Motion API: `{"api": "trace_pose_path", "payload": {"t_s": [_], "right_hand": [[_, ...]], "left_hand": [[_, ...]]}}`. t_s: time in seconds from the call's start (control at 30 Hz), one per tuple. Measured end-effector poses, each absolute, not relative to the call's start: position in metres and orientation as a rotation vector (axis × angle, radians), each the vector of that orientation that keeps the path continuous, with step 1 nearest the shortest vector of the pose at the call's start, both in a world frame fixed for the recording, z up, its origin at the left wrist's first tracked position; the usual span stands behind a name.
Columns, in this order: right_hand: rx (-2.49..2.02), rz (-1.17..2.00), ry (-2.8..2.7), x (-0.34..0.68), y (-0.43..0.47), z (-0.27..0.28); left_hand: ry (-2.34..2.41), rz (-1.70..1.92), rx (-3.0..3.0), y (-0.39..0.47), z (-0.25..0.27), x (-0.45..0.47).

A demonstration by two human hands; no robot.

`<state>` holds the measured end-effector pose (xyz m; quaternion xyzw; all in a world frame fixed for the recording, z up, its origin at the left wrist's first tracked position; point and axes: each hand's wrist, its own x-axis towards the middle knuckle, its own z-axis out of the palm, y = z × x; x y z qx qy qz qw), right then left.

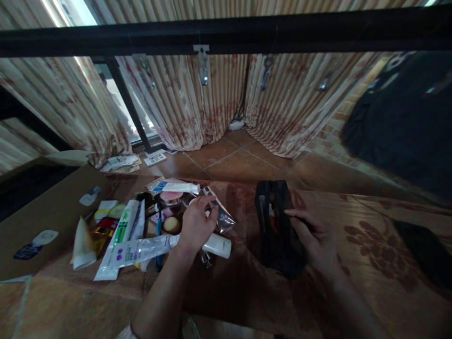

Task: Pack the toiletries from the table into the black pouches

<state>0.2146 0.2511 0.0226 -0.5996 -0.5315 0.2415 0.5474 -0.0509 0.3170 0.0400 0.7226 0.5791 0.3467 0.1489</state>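
We find the left hand curled over the heap of toiletries, thumb and fingertips pinched on the edge of a crinkled clear plastic sachet. The right hand lies with fingers loosely spread against the side of a black mesh pouch, steadying it; we cannot tell whether it actually grips the fabric. The pouch stands upright, soft-walled, its top gaping open, well apart from the heap.

Under the left wrist lies a long white squeeze tube with a rounded cap end, smooth and glossy. Beside it sit a green-and-white flat tube, a cream cone-shaped tube, a small round tin and a capped tube at the far side. All rest on a woven brown mat with a floral print.

Between heap and pouch we note a bare strip of mat. A flattened cardboard box bounds the left side; tiled floor and pleated curtains lie beyond.
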Motion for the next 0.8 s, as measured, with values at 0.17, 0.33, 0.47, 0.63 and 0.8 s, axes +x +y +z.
{"api": "trace_pose_path", "payload": {"t_s": [0.17,0.33,0.47,0.63,0.8], "right_hand": [[-1.427,0.562,-1.269,0.215,0.252,0.021],[-1.425,0.551,-1.276,0.214,0.252,0.022],[-1.422,0.567,-1.301,0.215,0.251,0.023],[-1.419,0.548,-1.276,0.214,0.251,0.025],[-1.412,0.569,-1.257,0.213,0.25,0.027]], "left_hand": [[1.682,0.85,2.218,0.314,0.038,-0.047],[1.647,0.794,2.263,0.313,0.036,-0.04],[1.622,0.678,2.316,0.31,0.03,-0.029],[1.634,0.543,2.392,0.307,0.024,-0.02],[1.647,0.502,2.391,0.306,0.025,-0.015]]}}
